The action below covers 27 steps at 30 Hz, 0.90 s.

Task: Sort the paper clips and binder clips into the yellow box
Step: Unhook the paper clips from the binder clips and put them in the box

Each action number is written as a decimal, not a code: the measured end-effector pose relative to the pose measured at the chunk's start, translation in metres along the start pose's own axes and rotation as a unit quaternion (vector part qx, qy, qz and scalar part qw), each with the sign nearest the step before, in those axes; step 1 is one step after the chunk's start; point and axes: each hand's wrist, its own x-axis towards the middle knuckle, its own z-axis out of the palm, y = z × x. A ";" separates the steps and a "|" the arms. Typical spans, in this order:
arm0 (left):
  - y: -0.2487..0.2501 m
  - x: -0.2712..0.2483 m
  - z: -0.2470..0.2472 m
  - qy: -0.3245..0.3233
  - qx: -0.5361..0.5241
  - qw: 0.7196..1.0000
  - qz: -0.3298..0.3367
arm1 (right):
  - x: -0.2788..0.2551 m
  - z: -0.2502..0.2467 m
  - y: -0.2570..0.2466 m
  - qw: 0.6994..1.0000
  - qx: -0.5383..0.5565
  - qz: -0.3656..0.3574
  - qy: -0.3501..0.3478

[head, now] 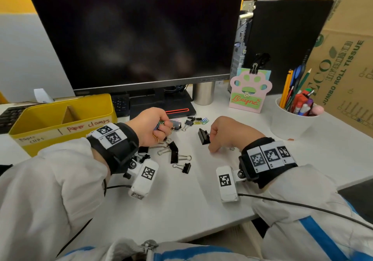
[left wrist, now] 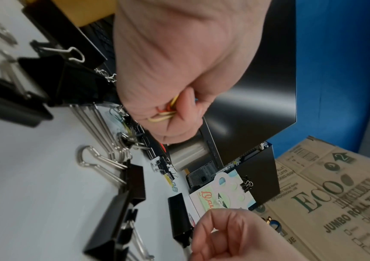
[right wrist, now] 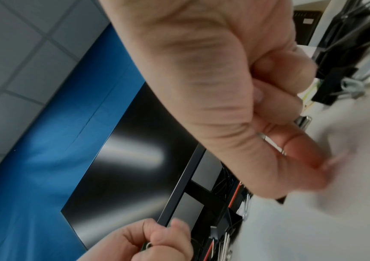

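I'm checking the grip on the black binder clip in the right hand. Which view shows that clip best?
The head view: the black binder clip shows whole, pinched by its handles in the right hand above the desk. The left wrist view shows its black body close but partly cut off by the fingers. The right wrist view shows only a metal handle.

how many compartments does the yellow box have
2 in the yellow box: the left compartment, labelled paper clips, and the right compartment, labelled paper clamps, split by a brown divider. Their floors are partly hidden.

Curled left hand (head: pixel 148 126) hides most of its coloured paper clips (left wrist: pixel 165 111).
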 end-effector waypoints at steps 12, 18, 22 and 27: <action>0.030 -0.032 -0.051 0.010 -0.076 0.996 0.040 | 0.007 -0.002 -0.074 0.660 0.737 -0.002 -0.141; 0.061 -0.063 -0.105 0.053 -0.152 0.975 0.154 | 0.023 0.009 -0.174 0.441 0.886 0.063 -0.133; 0.078 -0.074 -0.157 0.152 -0.214 0.935 0.238 | 0.032 0.020 -0.249 0.532 0.825 0.029 -0.186; 0.084 -0.074 -0.210 0.247 -0.189 0.909 0.276 | 0.035 0.052 -0.323 0.591 0.778 -0.014 -0.212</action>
